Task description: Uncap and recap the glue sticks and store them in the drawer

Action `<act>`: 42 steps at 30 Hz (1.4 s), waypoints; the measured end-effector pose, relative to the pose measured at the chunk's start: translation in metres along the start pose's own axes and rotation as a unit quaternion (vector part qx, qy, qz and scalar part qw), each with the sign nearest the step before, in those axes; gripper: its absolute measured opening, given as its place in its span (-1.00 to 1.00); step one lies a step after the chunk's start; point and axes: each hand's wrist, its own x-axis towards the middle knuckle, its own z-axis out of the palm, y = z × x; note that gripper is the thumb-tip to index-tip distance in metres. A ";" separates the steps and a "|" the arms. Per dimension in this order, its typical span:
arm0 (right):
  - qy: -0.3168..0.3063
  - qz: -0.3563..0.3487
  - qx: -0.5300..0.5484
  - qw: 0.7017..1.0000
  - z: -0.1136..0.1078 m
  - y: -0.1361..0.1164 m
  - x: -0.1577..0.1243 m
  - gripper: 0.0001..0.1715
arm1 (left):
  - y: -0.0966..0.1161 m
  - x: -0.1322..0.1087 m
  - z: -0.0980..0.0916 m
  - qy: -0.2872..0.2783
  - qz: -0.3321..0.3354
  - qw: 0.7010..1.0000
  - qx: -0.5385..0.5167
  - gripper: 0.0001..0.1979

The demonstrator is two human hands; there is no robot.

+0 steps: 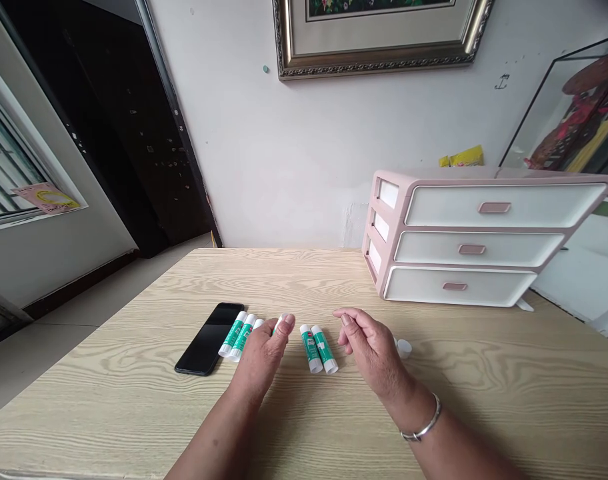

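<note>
My left hand [259,357] is closed around a glue stick [278,324], whose white end and a bit of green label show between thumb and fingers. Several more green-and-white glue sticks [233,333] lie side by side to its left, partly covered by the hand. Between my two hands rests a pair of glue sticks [311,349], close together and slightly slanted. My right hand [371,347], with a silver bangle at the wrist, hovers to their right, fingers loosely bent and the index finger stretched out; I see nothing in it. Small white caps [405,348] lie just beyond it, partly hidden.
A black phone [204,343] lies left of the glue sticks, partly under them. At the back right of the wooden table [134,413] stands a pink and white drawer unit [464,250], with a yellow packet [463,157] behind its top. A wall bounds the table's far edge.
</note>
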 end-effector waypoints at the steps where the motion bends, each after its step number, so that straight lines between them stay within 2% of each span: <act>1: 0.003 -0.003 -0.010 1.000 0.000 0.000 0.000 -0.58 | 0.001 0.001 0.000 0.018 0.001 0.998 0.067 -0.48; 4: 0.014 -0.007 -0.054 0.998 -0.003 0.003 0.001 -0.58 | 0.004 0.002 0.001 0.045 0.001 0.967 0.251 -0.55; 7: 0.024 -0.013 -0.133 0.991 -0.012 0.009 0.005 -0.60 | 0.004 0.001 0.003 0.039 -0.002 0.927 0.374 -0.65; 11: 0.042 -0.004 -0.255 0.966 -0.030 0.014 0.016 -0.63 | 0.001 -0.001 0.005 0.023 0.018 0.890 0.456 -0.71; 15: 0.052 0.043 -0.335 0.940 -0.044 0.011 0.025 -0.65 | 0.004 -0.004 0.006 0.018 0.033 0.872 0.488 -0.76; 24: -0.052 0.136 -0.463 0.875 -0.060 0.018 0.028 -0.66 | 0.009 -0.007 0.006 0.020 0.025 0.862 0.506 -0.80; 32: -0.104 0.150 -0.481 0.857 -0.079 0.028 0.022 -0.59 | 0.000 -0.006 0.007 0.021 0.039 0.865 0.499 -0.81; 37: -0.146 0.155 -0.494 0.843 -0.080 0.032 0.018 -0.54 | -0.005 -0.005 0.009 0.026 0.067 0.876 0.477 -0.78; 42: -0.174 0.154 -0.504 0.832 -0.073 0.026 0.017 -0.42 | 0.001 -0.009 0.017 -0.049 0.135 0.907 0.395 -0.66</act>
